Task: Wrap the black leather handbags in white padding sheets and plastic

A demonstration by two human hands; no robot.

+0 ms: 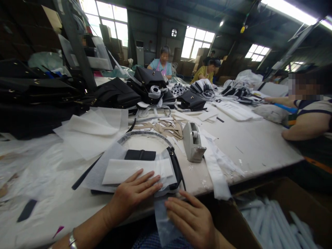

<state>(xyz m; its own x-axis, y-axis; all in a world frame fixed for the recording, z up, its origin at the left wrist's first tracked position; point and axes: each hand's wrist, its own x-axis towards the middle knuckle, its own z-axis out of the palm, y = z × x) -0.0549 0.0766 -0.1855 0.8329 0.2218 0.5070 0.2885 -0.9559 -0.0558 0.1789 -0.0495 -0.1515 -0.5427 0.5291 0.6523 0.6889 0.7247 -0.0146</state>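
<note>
Left hand (135, 195) flat, open, pressing paper (121, 171) onto bag (140, 154). Right hand (190, 218) open, gripping nothing, resting on overhanging tissue (162, 226), which may slide off and crease.

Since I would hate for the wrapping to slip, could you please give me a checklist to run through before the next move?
1. The left hand lies flat on the white tissue sheet over the flat black bag: ok.
2. The right hand rests open on the translucent paper flap hanging over the edge of the white table: ok.
3. The black strap at the bag's right side is free of the paper: cannot tell.
4. The grey tape dispenser stands upright on the table to the right of the bag: ok.
5. A tape end is ready on the dispenser: cannot tell.
</note>
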